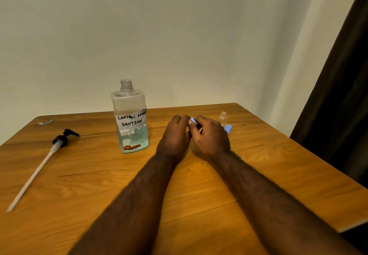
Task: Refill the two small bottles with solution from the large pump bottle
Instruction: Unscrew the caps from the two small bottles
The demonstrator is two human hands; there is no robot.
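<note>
Your wooden table [199,195] stands against a pale wall, with a dark curtain [342,95] hanging off its right side. The large bottle [130,119] stands upright to the left of your hands, neck open and pointing straight up, blue-green liquid filling only its lower part, and a taped label reads "CONTACT LENS SOLUTION". Its black pump head [64,136] lies well apart near the left edge, flat on the wood, with its long white tube [31,177] running from the head toward you and to the left. Behind your right hand [211,137], 1 small clear bottle [223,117] stands upright with no cap, mouth upward, and a blue cap [228,129] lies just beside its base. Your left hand [174,136] and your right hand meet between the large bottle and that small one, fingers curled inward and closed around a small pale blue piece [192,120] that shows at the fingertips. Your hands hide whatever sits below that piece, so you cannot tell whether the 2nd small bottle is held there, nor which way it points.
</note>
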